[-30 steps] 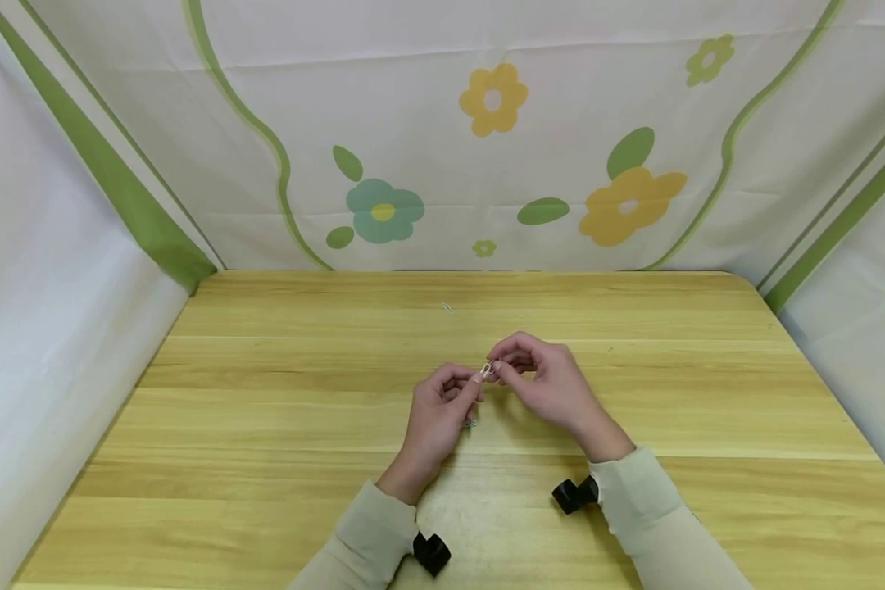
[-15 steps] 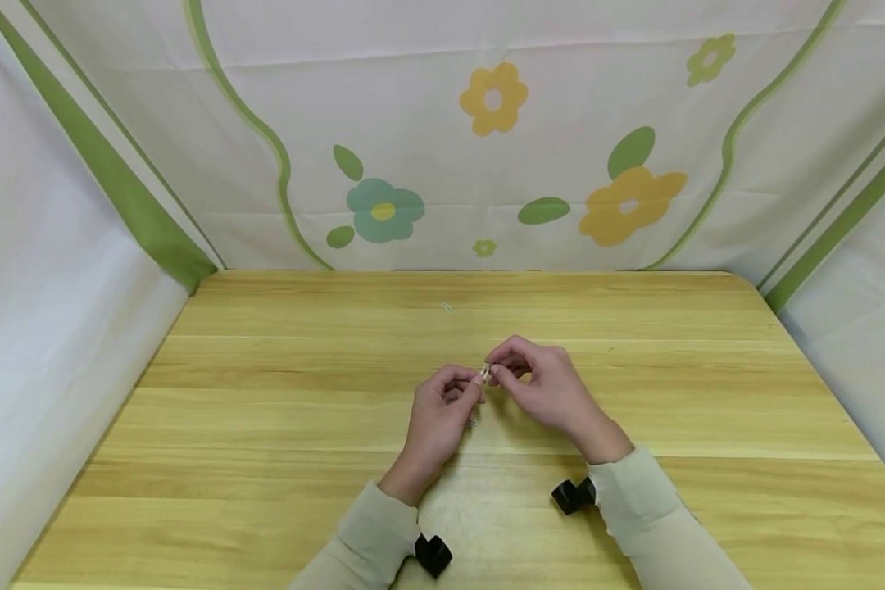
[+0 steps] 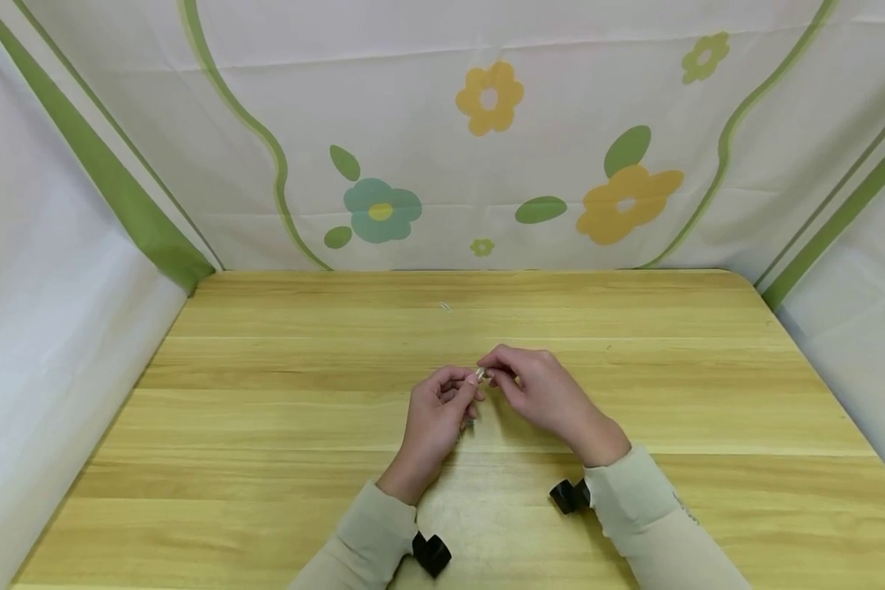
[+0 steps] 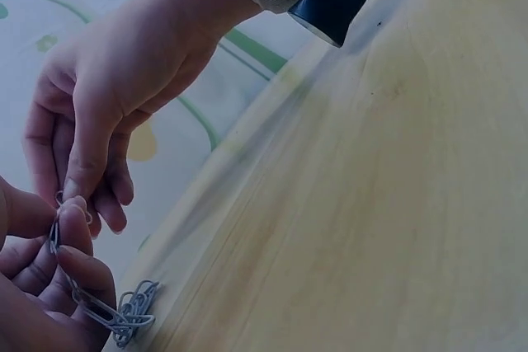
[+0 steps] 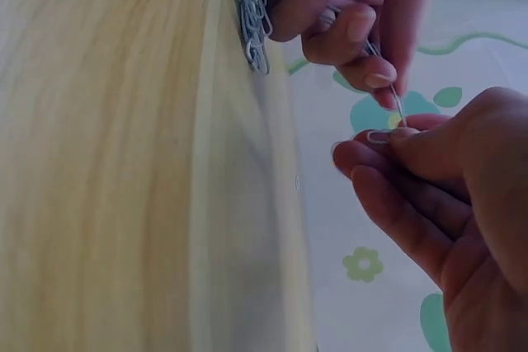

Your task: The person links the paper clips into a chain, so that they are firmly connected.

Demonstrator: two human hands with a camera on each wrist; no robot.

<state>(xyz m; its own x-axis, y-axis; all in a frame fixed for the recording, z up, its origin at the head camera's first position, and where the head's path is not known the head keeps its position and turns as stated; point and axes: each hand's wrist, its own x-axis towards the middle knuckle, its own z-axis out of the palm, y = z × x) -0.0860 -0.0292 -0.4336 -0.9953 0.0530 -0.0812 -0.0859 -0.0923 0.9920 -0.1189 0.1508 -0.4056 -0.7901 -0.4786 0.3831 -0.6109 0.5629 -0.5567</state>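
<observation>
In the head view, my left hand (image 3: 431, 426) and right hand (image 3: 546, 393) meet fingertip to fingertip over the middle of the table. Between left thumb and forefinger I pinch the end clip of a paper clip chain (image 5: 254, 30). The chain runs under the curled left fingers, and its far end bunches up below that hand in both wrist views. My right thumb and forefinger pinch a single paper clip (image 5: 378, 136), one rounded end showing, right at the chain's end clip (image 5: 398, 105). Fingertips partly hide where the two clips meet.
A loose paper clip (image 3: 445, 306) lies on the wooden table (image 3: 265, 426) toward its back edge. White curtains (image 3: 428, 98) printed with flowers and leaves enclose the back and sides. Black wrist cameras (image 3: 432, 555) stick out from both sleeves.
My right hand has shifted a little left and down, closer to the left fingertips. Less of the clips shows between the hands. The left hand stays nearly in place.
</observation>
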